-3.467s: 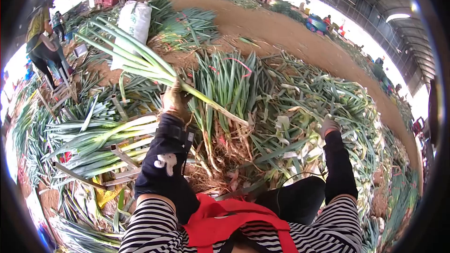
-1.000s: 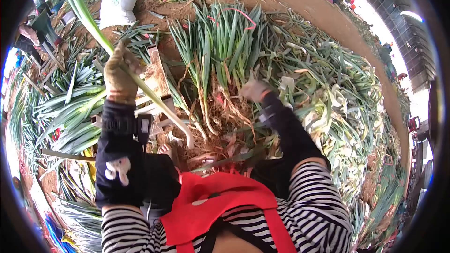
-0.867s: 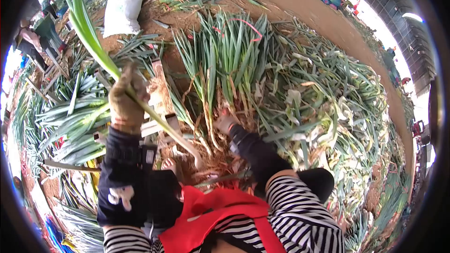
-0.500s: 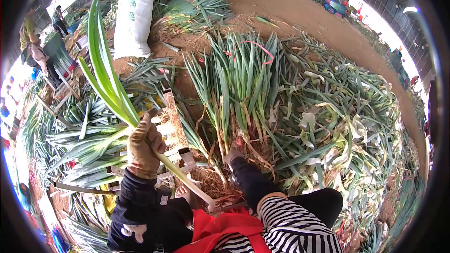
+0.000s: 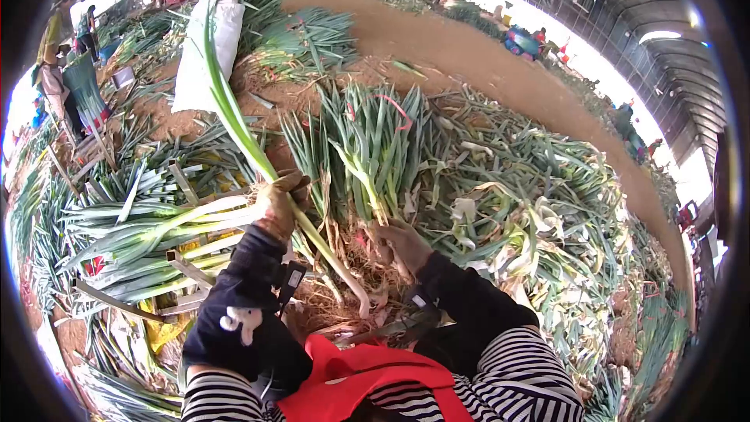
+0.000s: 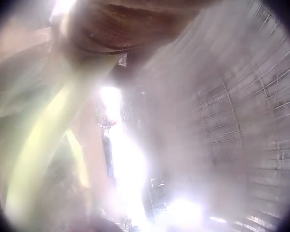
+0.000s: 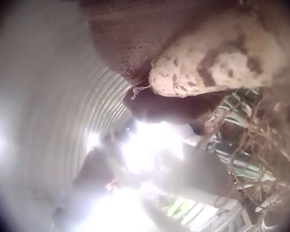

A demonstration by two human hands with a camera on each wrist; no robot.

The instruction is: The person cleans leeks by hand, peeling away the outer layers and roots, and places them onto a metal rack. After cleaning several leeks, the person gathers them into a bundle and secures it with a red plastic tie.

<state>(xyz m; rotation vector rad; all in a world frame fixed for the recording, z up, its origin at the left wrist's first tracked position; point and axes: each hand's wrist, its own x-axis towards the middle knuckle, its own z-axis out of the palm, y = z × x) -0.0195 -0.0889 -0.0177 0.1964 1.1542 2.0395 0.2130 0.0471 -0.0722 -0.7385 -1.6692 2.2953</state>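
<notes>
In the head view my gloved left hand (image 5: 279, 202) grips a long green onion (image 5: 242, 137) partway along its stem. Its leaves point up and left, and its pale end (image 5: 358, 297) hangs down to the right. The stem (image 6: 43, 140) looks blurred in the left wrist view, beneath the glove. My gloved right hand (image 5: 406, 244) pinches a second green onion (image 5: 361, 170) low on its stem, in front of the standing bundle (image 5: 383, 121) of green onions with a pink tie. Close up, a soiled glove thumb (image 7: 208, 60) fills the top of the right wrist view.
Stripped stalks lie on a metal rack (image 5: 187, 270) at the left. A heap of discarded leaves (image 5: 531, 195) spreads to the right, and tangled roots (image 5: 336, 316) lie in front of me. Behind stand a white sack (image 5: 215, 51) and a person (image 5: 58, 62) at the far left.
My right hand has moved from the leaf heap to the bundle's root end and now pinches a green onion there. My left hand keeps its green onion, which has swung to point more upright.
</notes>
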